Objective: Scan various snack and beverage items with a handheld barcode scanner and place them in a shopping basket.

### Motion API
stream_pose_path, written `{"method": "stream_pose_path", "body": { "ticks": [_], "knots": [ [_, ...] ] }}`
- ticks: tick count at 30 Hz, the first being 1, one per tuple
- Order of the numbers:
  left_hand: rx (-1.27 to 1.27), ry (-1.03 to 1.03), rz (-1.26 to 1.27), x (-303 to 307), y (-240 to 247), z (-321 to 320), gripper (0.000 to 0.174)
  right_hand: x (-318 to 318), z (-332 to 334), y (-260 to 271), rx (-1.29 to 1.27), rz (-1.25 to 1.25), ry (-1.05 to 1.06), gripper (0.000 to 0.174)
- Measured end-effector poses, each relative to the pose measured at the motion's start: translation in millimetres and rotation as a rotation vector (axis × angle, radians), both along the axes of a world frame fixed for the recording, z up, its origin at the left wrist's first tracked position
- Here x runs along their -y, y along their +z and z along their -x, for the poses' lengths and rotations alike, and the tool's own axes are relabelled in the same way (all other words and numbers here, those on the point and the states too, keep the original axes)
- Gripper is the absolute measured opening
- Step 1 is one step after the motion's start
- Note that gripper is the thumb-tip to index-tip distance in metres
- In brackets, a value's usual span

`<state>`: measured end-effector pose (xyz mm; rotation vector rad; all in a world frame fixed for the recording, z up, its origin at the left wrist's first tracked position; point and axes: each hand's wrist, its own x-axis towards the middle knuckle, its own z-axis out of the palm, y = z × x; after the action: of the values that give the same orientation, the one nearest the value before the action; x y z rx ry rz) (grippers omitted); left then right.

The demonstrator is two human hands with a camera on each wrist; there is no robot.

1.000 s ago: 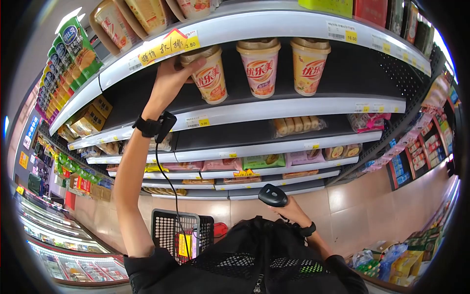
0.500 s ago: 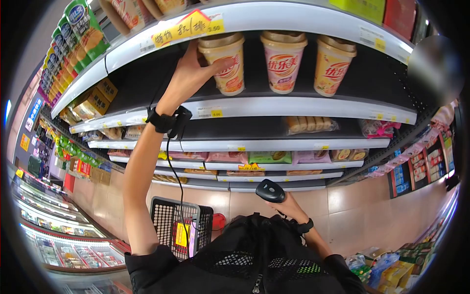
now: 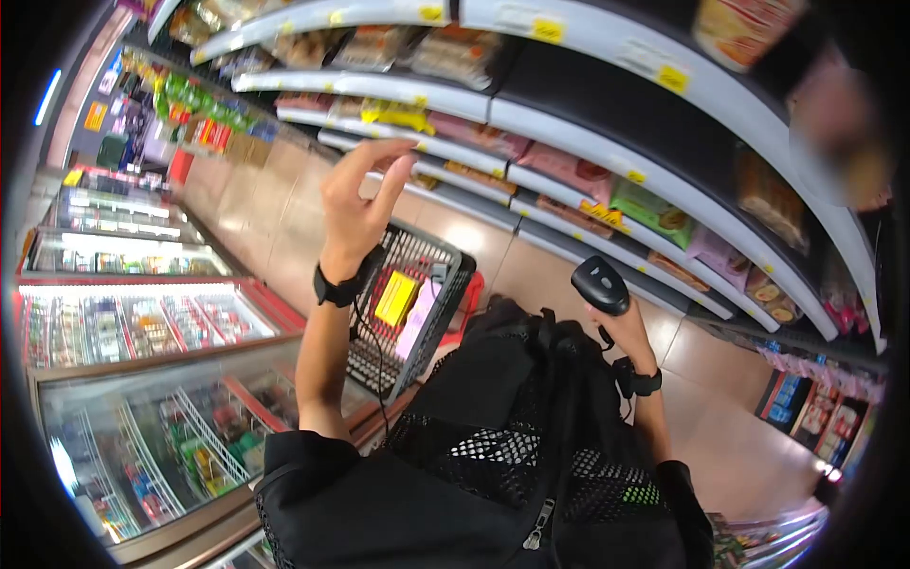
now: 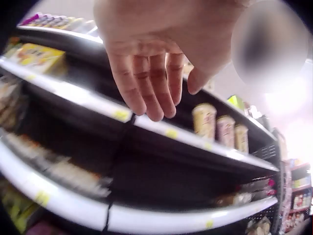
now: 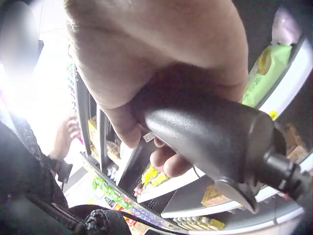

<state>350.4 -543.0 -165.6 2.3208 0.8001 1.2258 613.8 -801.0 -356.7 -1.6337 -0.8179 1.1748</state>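
Observation:
My left hand (image 3: 358,204) is off the shelf with nothing in it, its fingers loosely bent and the thumb apart from them. It is raised just beyond a dark shopping basket (image 3: 453,302) in the head view. In the left wrist view, a yellow paper cup (image 4: 204,121), a pink cup (image 4: 225,131) and another yellow cup (image 4: 241,138) stand in a row on a shelf, apart from the hand. My right hand (image 3: 628,332) grips a black handheld barcode scanner (image 3: 600,284) by its handle, in front of the body. A cable runs from the scanner's end in the right wrist view.
Tiered shelves (image 3: 559,123) with packaged breads curve across the top and right. Glass-topped freezers (image 3: 171,379) stand along the left. A yellow label (image 3: 397,298) shows in the basket, and tiled floor (image 3: 493,256) lies between basket and shelves.
My left hand has let go of the yellow cup and come down from the shelf toward the basket. The head view has turned left. My right hand still holds the scanner.

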Motion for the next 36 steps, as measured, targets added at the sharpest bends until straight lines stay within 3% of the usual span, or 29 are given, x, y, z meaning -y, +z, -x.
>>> {"method": "stream_pose_path", "body": {
  "ticks": [4, 6, 8, 11, 12, 14, 16, 18, 20, 22, 26, 30, 31, 33, 36],
  "knots": [
    [-0.151, 0.37, 0.406, 0, -143, 108, 0.021, -33, 21, -5, 0.019, 0.055, 0.151, 0.024],
    [-0.439, 0.504, 0.574, 16, -219, 161, 0.04, -49, 32, -5, 0.047, 0.099, 0.225, 0.024],
    [-0.684, 0.48, 0.671, 43, -320, 214, 0.063, -64, 43, -1, 0.089, 0.098, 0.326, 0.026],
    [-1.024, 0.342, 0.83, 91, -365, 226, 0.079, -80, 60, 7, 0.141, 0.088, 0.381, 0.026],
    [-0.907, 0.314, 0.763, 107, -396, 239, 0.079, -83, 65, 12, 0.145, 0.118, 0.379, 0.026],
    [-0.853, 0.277, 0.733, 118, -404, 237, 0.081, -83, 75, 20, 0.161, 0.199, 0.359, 0.027],
    [-0.992, 0.257, 0.789, 116, -417, 235, 0.084, -84, 80, 27, 0.184, 0.331, 0.358, 0.026],
    [-1.082, 0.232, 0.588, 117, -430, 231, 0.086, -79, 85, 26, 0.204, 0.372, 0.304, 0.026],
    [-1.095, 0.175, 0.752, 108, -438, 231, 0.092, -77, 89, 31, 0.184, 0.481, 0.29, 0.025],
    [-1.072, 0.182, 0.642, 111, -444, 237, 0.09, -72, 91, 30, 0.254, 0.551, 0.29, 0.023],
    [-1.0, 0.251, 0.657, 112, -452, 241, 0.09, -72, 103, 35, 0.295, 0.457, 0.271, 0.022],
    [-0.905, 0.353, 0.705, 97, -432, 232, 0.106, -75, 111, 39, 0.217, 0.549, 0.214, 0.027],
    [-0.897, 0.349, 0.697, 92, -437, 231, 0.106, -74, 112, 34, 0.238, 0.493, 0.228, 0.028],
    [-0.95, 0.39, 0.992, 82, -452, 235, 0.102, -74, 111, 28, 0.265, 0.461, 0.269, 0.032],
    [-0.916, 0.352, 0.931, 75, -451, 245, 0.099, -82, 119, 32, 0.247, 0.441, 0.308, 0.034]
  ]
}}
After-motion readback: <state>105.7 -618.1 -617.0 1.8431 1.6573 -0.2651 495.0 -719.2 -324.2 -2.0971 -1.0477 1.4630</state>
